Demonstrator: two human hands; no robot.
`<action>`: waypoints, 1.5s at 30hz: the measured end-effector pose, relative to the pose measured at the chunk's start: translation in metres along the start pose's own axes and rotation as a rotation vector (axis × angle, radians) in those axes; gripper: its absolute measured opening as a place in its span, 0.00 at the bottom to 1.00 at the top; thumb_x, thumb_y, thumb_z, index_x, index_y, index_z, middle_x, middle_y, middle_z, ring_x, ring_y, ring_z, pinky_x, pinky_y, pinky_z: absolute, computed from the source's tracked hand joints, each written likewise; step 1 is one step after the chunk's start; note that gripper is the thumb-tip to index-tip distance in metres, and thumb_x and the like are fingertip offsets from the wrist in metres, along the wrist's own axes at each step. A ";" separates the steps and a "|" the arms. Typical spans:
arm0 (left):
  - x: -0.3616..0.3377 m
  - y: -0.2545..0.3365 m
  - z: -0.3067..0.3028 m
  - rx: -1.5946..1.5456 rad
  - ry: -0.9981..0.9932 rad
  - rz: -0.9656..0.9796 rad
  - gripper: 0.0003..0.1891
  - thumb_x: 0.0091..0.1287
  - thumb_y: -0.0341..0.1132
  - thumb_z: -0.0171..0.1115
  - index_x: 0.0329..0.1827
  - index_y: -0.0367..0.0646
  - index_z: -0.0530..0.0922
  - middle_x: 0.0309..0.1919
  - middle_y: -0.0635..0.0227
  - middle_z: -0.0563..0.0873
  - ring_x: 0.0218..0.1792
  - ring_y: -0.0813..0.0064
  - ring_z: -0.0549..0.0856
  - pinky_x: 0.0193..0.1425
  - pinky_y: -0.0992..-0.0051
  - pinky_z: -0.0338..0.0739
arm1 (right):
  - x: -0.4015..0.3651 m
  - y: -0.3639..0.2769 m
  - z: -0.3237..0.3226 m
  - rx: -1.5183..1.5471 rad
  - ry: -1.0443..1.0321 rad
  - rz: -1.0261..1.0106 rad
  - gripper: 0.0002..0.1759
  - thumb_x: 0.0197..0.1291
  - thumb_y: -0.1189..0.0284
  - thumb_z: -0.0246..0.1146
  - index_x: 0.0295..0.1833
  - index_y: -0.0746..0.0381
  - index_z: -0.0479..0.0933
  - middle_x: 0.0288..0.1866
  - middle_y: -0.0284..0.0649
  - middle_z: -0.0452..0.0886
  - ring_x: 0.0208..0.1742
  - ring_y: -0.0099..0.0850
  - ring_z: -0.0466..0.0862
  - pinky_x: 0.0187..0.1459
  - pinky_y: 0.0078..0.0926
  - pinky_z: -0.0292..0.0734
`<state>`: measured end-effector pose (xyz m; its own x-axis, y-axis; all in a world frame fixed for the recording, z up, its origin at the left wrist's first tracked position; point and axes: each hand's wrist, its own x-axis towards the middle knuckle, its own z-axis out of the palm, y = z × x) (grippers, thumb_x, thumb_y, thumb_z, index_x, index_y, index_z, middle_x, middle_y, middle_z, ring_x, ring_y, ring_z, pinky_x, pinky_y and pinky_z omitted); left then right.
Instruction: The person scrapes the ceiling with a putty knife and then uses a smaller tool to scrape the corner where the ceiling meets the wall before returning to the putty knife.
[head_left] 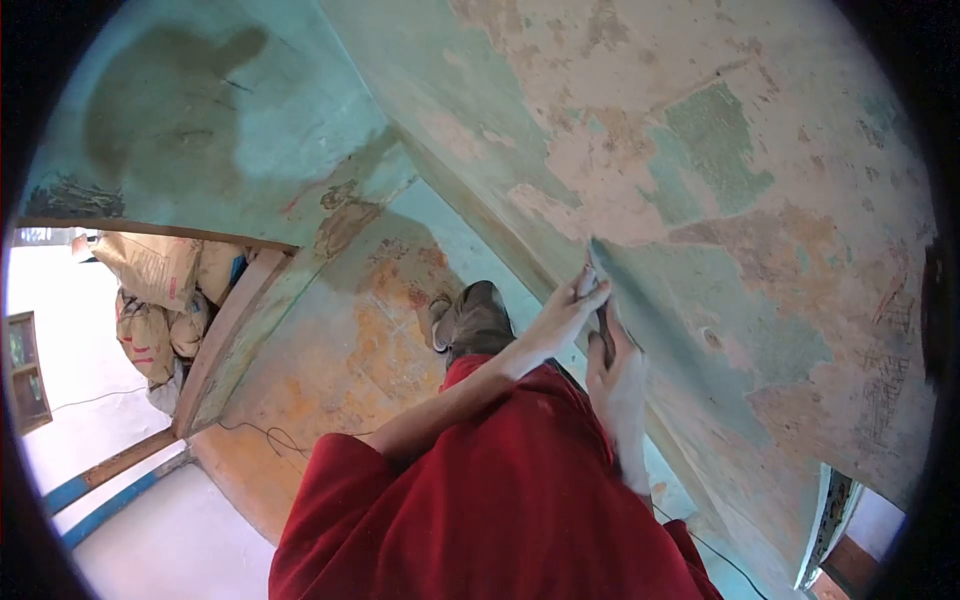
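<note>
Both hands hold a thin, dark-handled scraper [604, 328] at the wall [700, 240] on the right. Its blade is seen nearly edge-on, with the tip on or very close to the wall at a border of flaked paint. My left hand [575, 308] is closed round the front part, near the blade. Behind it, my right hand [617, 365] grips the handle, fingers wrapped round it. Pale bare plaster and patches of green paint [715, 150] cover the wall around the tip. Whether the blade presses in is too small to tell.
Stuffed sacks [150, 290] are piled beyond an opening with a wooden frame [230, 330] at left. A cable [265, 435] lies on the stained floor [330, 370] near my shoe [440, 322]. Another opening [830, 525] stands at lower right.
</note>
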<state>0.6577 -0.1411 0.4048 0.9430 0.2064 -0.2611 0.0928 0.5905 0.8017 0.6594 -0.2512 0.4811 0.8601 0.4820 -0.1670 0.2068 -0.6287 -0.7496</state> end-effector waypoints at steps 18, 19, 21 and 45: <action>0.014 -0.028 -0.023 -0.013 0.118 -0.064 0.13 0.73 0.39 0.56 0.48 0.38 0.74 0.42 0.75 0.76 0.49 0.82 0.72 0.58 0.77 0.67 | 0.016 -0.001 0.009 -0.025 -0.152 0.156 0.27 0.58 0.83 0.53 0.66 0.74 0.66 0.54 0.64 0.77 0.52 0.56 0.81 0.51 0.40 0.76; 0.010 -0.024 -0.018 0.008 0.078 -0.008 0.13 0.73 0.39 0.57 0.48 0.38 0.74 0.42 0.74 0.76 0.48 0.82 0.73 0.57 0.77 0.67 | 0.012 0.000 0.010 -0.025 -0.027 -0.053 0.27 0.58 0.83 0.53 0.66 0.74 0.66 0.51 0.65 0.78 0.49 0.56 0.81 0.49 0.40 0.76; 0.004 -0.016 -0.009 0.065 0.068 -0.014 0.12 0.73 0.39 0.57 0.48 0.38 0.74 0.41 0.74 0.77 0.48 0.81 0.73 0.58 0.77 0.67 | 0.010 0.002 0.007 -0.023 0.106 -0.271 0.28 0.58 0.83 0.53 0.66 0.75 0.65 0.46 0.66 0.78 0.45 0.56 0.82 0.45 0.41 0.76; 0.008 -0.012 -0.018 -0.099 0.026 -0.055 0.13 0.73 0.38 0.56 0.50 0.36 0.74 0.42 0.75 0.77 0.48 0.83 0.73 0.55 0.78 0.69 | 0.013 -0.014 0.006 -0.091 -0.091 0.079 0.28 0.60 0.80 0.54 0.67 0.74 0.65 0.41 0.67 0.79 0.42 0.59 0.82 0.42 0.47 0.75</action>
<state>0.6588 -0.1319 0.3833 0.9284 0.1911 -0.3187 0.1112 0.6754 0.7290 0.6650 -0.2329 0.4854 0.8304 0.4794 -0.2840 0.1847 -0.7178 -0.6713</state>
